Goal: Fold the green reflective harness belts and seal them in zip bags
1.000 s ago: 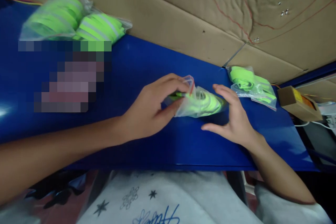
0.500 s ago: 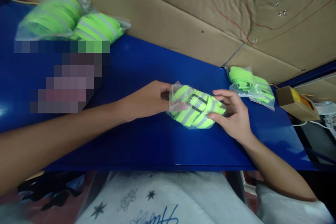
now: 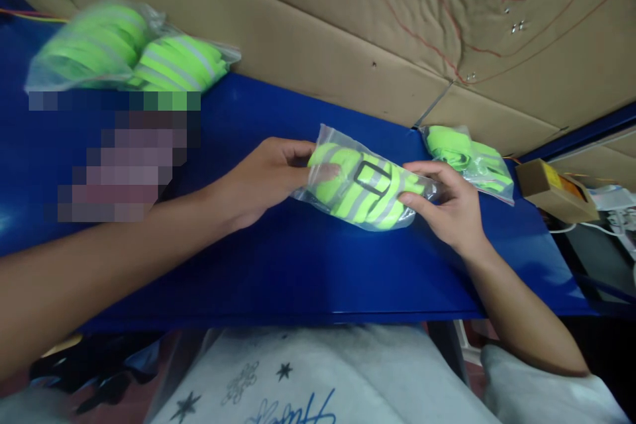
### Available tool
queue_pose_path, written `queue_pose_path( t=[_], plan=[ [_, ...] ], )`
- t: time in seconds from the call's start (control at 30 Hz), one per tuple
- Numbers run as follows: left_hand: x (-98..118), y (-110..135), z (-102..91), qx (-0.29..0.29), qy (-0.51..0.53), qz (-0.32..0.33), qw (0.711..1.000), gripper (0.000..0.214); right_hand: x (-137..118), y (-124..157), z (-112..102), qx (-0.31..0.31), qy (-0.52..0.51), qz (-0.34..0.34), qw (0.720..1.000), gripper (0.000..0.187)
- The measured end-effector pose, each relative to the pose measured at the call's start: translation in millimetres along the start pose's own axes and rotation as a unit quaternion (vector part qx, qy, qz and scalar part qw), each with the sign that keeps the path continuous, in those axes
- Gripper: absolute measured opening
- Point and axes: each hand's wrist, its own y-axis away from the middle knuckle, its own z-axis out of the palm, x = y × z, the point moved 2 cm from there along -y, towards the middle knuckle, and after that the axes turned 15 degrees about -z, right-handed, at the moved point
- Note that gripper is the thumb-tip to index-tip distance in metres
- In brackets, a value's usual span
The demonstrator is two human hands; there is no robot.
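Note:
Between my hands is a clear plastic bag (image 3: 318, 195) holding a coiled neon yellow-green reflective belt (image 3: 358, 209) with grey stripes and a black buckle (image 3: 372, 177). My left hand (image 3: 271, 172) grips the bag's left end; one finger shows through the plastic against the belt, and I cannot tell whether it is inside the bag. The other left fingertips are partly hidden. On the right end, my right hand (image 3: 450, 202) pinches the bag between thumb and fingers. The bag is held tilted above the blue table (image 3: 298, 271).
Bagged neon belts (image 3: 94, 46) lie at the back left, and more bagged belts (image 3: 467, 156) at the back right. A cardboard box (image 3: 554, 189) stands at the right. Brown cardboard (image 3: 308, 33) lines the back. A pixelated patch covers part of the left side.
The bag's left end has risen and stretched out leftward, showing more loose plastic. My left hand has shifted left and up; my right hand keeps its hold on the right end.

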Motion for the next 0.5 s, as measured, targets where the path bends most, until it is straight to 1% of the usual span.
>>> queue_pose_path(
  t=[0.03,0.1,0.17,0.2,0.33,0.43,0.5],
  plan=[
    [1.6,-0.6,-1.3,0.011,0.009,0.006,1.0,0.033,3.0,-1.4,-1.9,0.011,0.003,0.004,1.0,0.037],
    [6.4,-2.3,-5.6,0.031,0.039,0.047,0.998,0.025,11.6,-4.7,-8.1,0.04,0.01,0.013,0.999,0.033],
    [11.3,-4.1,-10.1,0.035,0.075,0.094,0.992,0.019,22.3,-7.9,-16.1,0.066,0.012,0.023,0.997,0.033],
    [13.2,-4.9,-11.8,0.034,0.089,0.107,0.99,0.018,27.5,-9.3,-20.1,0.076,0.013,0.028,0.997,0.033],
    [16.4,-4.8,-14.0,0.052,0.124,0.116,0.984,0.01,41.7,-12.4,-32.3,0.109,0.015,0.041,0.993,0.028],
    [18.7,-2.7,-15.8,0.092,0.148,0.134,0.975,0.006,48.1,-13.5,-41.1,0.126,0.031,0.045,0.99,0.027],
    [21.3,-3.2,-20.3,0.126,0.165,0.137,0.969,0.01,55.3,-14.4,-51.7,0.147,0.049,0.049,0.987,0.025]
  ],
)
